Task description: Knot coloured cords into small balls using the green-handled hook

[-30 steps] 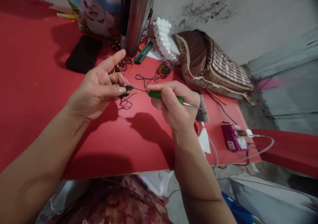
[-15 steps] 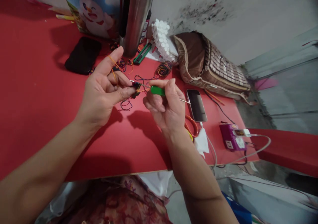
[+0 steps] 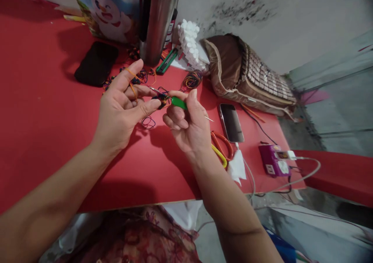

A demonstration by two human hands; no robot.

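Red tabletop (image 3: 125,177) spreads beneath both hands, with a stained grey wall (image 3: 247,6) behind its far side. Near the middle, the left hand (image 3: 119,107) pinches a small dark knotted piece (image 3: 161,101) between thumb and fingers, an orange cord (image 3: 133,87) looped around its raised index finger. Just to the right, the right hand (image 3: 189,127) grasps a green-handled tool (image 3: 178,103), its thin metal tip reaching over the piece toward the left fingers. Beyond them lie a coil of cord (image 3: 192,79) and a green cutter (image 3: 167,61), near a steel flask (image 3: 161,22). A black pouch (image 3: 96,63) sits far left; a phone (image 3: 231,123) lies right, beside a red looped handle (image 3: 223,144).
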